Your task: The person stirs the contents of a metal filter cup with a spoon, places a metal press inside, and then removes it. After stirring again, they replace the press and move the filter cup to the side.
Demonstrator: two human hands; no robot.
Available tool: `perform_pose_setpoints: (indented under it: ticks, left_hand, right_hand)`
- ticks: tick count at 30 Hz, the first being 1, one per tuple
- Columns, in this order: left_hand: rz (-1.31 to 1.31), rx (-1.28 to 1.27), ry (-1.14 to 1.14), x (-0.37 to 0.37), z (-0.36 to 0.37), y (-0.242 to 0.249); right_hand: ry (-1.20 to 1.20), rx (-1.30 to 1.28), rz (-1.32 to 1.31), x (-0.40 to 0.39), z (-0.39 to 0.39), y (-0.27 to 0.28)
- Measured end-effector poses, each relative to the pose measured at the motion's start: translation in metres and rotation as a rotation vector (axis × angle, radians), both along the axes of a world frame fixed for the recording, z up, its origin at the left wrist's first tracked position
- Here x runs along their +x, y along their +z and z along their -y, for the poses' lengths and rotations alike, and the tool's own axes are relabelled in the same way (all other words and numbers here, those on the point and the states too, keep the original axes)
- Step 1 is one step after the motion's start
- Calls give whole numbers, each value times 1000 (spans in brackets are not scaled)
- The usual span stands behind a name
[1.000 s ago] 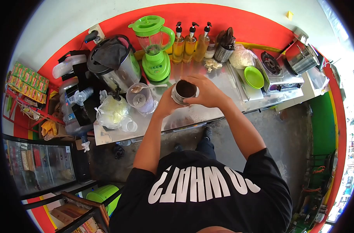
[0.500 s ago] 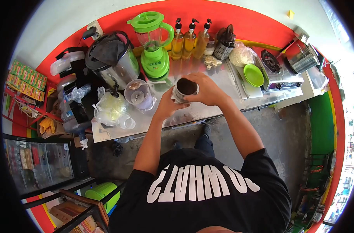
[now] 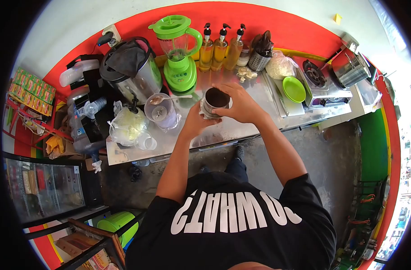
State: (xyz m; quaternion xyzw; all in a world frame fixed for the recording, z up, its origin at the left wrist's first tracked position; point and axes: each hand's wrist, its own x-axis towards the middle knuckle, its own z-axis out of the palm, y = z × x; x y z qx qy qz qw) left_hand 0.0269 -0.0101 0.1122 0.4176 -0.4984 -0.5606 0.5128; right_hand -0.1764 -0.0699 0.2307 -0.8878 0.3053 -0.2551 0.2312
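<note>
A metal cup (image 3: 214,104) with a dark inside is held between my two hands above the steel counter (image 3: 241,130). My left hand (image 3: 197,120) wraps round its left and lower side. My right hand (image 3: 239,104) grips its right side, with fingers over the far rim. Something pale shows under the cup, too small to make out. Left of my hands stands a clear plastic pitcher (image 3: 165,118) with a spoon (image 3: 176,96) laid across its top.
Behind are a green blender (image 3: 179,72), three oil pump bottles (image 3: 220,51) and a steel dispenser (image 3: 142,81). Plastic bags (image 3: 128,128) lie at the left. To the right are a green plate (image 3: 294,89), a stove (image 3: 327,92) and a metal pot (image 3: 351,69).
The fingers of my right hand have shifted slightly on the cup. The cup stays in nearly the same place between both hands.
</note>
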Motion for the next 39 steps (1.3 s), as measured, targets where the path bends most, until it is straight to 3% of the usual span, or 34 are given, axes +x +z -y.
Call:
perform_pose_setpoints:
  ticks: [7, 9, 11, 13, 19, 23, 26, 29, 31, 33, 34, 39]
  left_hand:
    - [-112, -174, 2, -2, 14, 63]
    - [-197, -142, -54, 4, 23, 75]
    - [-98, -249, -70, 14, 36, 88]
    - [-148, -203, -147, 21, 42, 109]
    - [-263, -245, -270, 32, 65, 150]
    - [-234, -406, -276, 28, 68, 183]
    - [-209, -462, -285, 21, 63, 201]
    - [-170, -494, -259, 17, 67, 213]
    - [-170, -559, -249, 13, 66, 224]
    - [-162, -528, -251, 11, 67, 230]
    - [-153, -526, -262, 12, 69, 230]
    - [-102, -567, -278, 8, 68, 236]
  right_hand:
    - [25, -29, -67, 6, 24, 72]
    - [28, 120, -61, 6, 29, 96]
    - [40, 19, -13, 6, 34, 112]
    - [73, 152, 7, 8, 31, 143]
    - [25, -32, 34, 13, 45, 183]
    - [-9, -149, 34, 14, 31, 222]
    - [70, -97, -10, 6, 28, 245]
    - [-1, -83, 39, 4, 21, 253]
    - [79, -17, 52, 0, 16, 262]
    - [-40, -79, 84, -1, 18, 263]
    - [-74, 71, 65, -2, 15, 269]
    - [32, -45, 110, -8, 25, 260]
